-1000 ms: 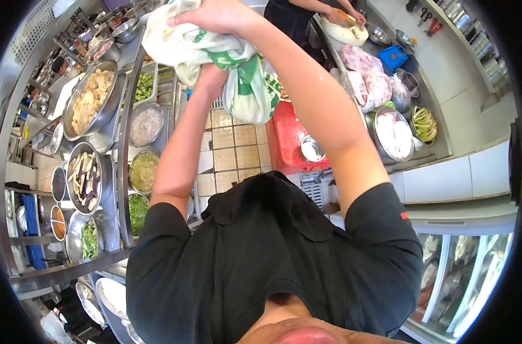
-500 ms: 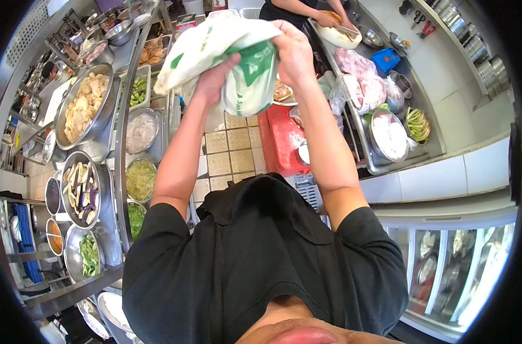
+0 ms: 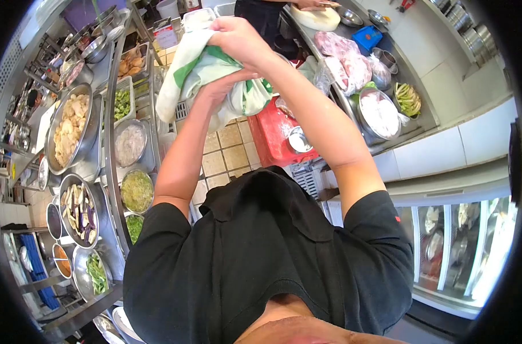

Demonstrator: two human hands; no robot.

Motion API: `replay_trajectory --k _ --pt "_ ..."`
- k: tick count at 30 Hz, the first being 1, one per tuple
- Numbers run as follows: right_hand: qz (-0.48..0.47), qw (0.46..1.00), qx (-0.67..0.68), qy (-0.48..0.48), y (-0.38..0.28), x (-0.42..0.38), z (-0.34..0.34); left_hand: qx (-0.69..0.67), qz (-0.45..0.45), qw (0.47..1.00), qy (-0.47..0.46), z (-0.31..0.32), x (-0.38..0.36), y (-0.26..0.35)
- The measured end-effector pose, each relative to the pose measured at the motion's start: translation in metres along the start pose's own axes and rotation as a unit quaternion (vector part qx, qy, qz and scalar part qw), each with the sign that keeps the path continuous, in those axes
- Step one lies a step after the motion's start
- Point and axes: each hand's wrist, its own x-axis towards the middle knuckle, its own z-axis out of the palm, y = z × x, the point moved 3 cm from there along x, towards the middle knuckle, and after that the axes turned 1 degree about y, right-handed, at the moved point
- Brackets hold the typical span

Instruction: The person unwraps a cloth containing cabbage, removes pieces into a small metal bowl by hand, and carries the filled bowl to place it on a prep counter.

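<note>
A white bag with green print (image 3: pixel 183 74) hangs crumpled in front of me at the top centre. My right hand (image 3: pixel 238 40) has its fingers closed on the bag's upper edge. Just below it, my left hand (image 3: pixel 223 86) grips the bag's middle, its fingers partly hidden by the folds. Whatever the bag holds, if anything, is hidden. Beneath and to the right of the bag is a red container (image 3: pixel 268 137) with a small metal bowl (image 3: pixel 299 140) on it.
Steel shelves on the left carry bowls of pale meat (image 3: pixel 71 129), eggplant strips (image 3: pixel 80 215) and greens (image 3: pixel 122 104). The right counter (image 3: pixel 410 86) holds bagged meat (image 3: pixel 338 54) and a white-filled bowl (image 3: pixel 379 116). Another person's hand (image 3: pixel 309 4) is at the top.
My right hand has moved left across the bag, closer to my left hand. The bag is more bunched and its green print has folded. The view has shifted slightly.
</note>
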Motion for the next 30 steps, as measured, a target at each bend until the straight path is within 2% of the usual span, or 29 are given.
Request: replay_trajectory --k 2,3,6,7,9,10,11,12,13,14,15,18,19,22,23,26,27,29,30 --pt "0.032 0.999 -0.001 -0.041 -0.004 0.003 0.005 -0.002 0.076 0.997 -0.003 0.010 0.013 -0.023" --pt "0.048 0.997 -0.002 -0.061 -0.005 0.004 0.007 -0.017 0.025 1.000 -0.009 0.016 0.015 -0.039" --pt "0.056 0.992 -0.079 -0.077 -0.005 -0.010 -0.004 -0.056 0.027 0.998 -0.030 0.016 0.043 -0.075" --pt "0.022 0.997 -0.050 -0.057 -0.004 -0.015 -0.019 -0.040 0.012 0.998 0.050 0.031 0.027 -0.056" --pt "-0.013 0.997 0.054 -0.055 0.015 -0.031 -0.062 0.019 -0.058 0.993 0.106 0.016 0.033 -0.057" --pt "-0.057 0.997 0.032 -0.030 0.025 -0.045 -0.090 0.050 -0.092 0.985 0.136 0.008 0.034 -0.057" --pt "-0.001 0.999 0.045 0.024 0.033 -0.066 -0.110 0.008 -0.045 0.984 0.170 0.012 0.028 -0.056" --pt "0.099 0.976 0.165 0.105 0.055 -0.088 -0.125 -0.028 -0.027 0.983 0.181 0.008 0.029 -0.060" --pt "0.197 0.930 0.264 0.166 0.077 -0.109 -0.121 -0.064 -0.009 0.980 0.190 0.003 0.032 -0.067" --pt "0.305 0.893 0.312 0.113 0.100 -0.127 -0.111 -0.099 0.007 0.975 0.196 0.002 0.034 -0.071" --pt "0.362 0.854 0.362 0.091 0.112 -0.140 -0.094 -0.098 0.027 0.971 0.214 0.011 0.034 -0.063" --pt "0.306 0.750 0.584 0.049 0.104 -0.141 -0.056 0.055 0.091 0.979 0.175 0.030 0.030 -0.045" --pt "0.302 0.730 0.612 0.042 0.097 -0.139 -0.059 0.087 0.135 0.971 0.178 0.040 0.026 -0.032" --pt "0.239 0.776 0.576 0.098 0.118 -0.136 -0.064 0.022 0.139 0.982 0.128 0.045 0.027 -0.026" --pt "0.220 0.781 0.573 0.114 0.119 -0.136 -0.066 -0.023 0.123 0.989 0.084 0.038 0.035 -0.031" --pt "0.168 0.805 0.549 0.151 0.113 -0.138 -0.073 -0.153 -0.027 0.988 0.026 0.031 0.032 -0.019" --pt "0.155 0.818 0.531 0.155 0.107 -0.139 -0.074 -0.157 -0.041 0.987 0.010 0.024 0.029 -0.019" --pt "0.130 0.830 0.521 0.152 0.105 -0.137 -0.071 -0.177 -0.035 0.983 0.024 0.017 0.029 -0.015" --pt "0.127 0.836 0.519 0.122 0.107 -0.138 -0.068 -0.186 -0.034 0.982 0.029 0.016 0.028 -0.013"
